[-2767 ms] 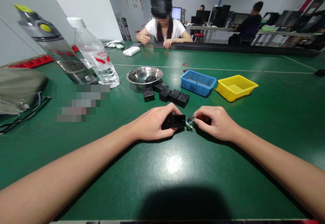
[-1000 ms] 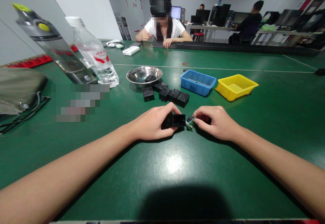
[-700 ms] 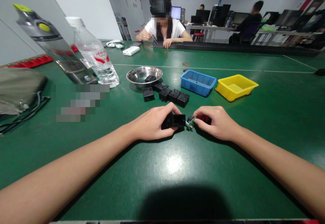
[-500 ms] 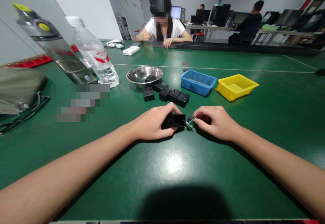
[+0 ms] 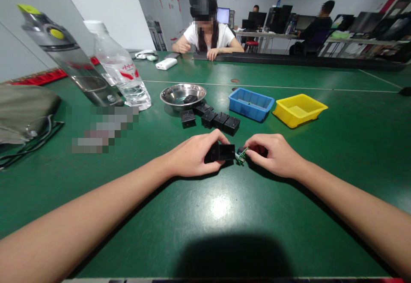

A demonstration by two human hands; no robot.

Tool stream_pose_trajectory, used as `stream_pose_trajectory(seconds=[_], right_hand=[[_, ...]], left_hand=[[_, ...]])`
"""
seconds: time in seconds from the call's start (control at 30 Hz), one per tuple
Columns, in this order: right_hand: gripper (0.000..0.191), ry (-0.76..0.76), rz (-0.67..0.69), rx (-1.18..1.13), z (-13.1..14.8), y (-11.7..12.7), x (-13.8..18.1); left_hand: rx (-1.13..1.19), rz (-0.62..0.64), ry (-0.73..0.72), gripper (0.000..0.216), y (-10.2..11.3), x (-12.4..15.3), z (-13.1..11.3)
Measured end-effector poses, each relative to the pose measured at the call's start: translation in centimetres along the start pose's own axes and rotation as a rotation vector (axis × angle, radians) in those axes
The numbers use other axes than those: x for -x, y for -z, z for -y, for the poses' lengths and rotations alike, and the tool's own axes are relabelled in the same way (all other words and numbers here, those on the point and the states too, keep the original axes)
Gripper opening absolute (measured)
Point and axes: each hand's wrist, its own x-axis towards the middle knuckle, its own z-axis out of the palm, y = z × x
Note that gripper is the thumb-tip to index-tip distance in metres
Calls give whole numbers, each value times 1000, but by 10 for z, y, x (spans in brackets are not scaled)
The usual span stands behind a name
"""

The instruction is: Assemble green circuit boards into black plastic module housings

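My left hand is closed around a black plastic housing, whose hollow side faces right. Between the fingertips of my right hand is a small green circuit board, held close beside the housing's opening. A dark part shows behind the board, partly hidden by my fingers. Beyond my hands stand several black plastic boxes, some with thin pins on top. They lie in front of a steel bowl, which holds another black piece.
A blue tray with a small bit inside and a yellow tray stand at the back right. On the left are a clear water bottle, a grey drinking bottle and a cloth pouch. Across the table sits a person.
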Motion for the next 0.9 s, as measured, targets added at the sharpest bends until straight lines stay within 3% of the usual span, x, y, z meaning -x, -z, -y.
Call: stream_pose_trajectory(seconds=[0.9], right_hand=[[8, -6, 11, -2, 1, 0, 0]], left_hand=[[-33, 3, -2, 32, 0, 0, 0]])
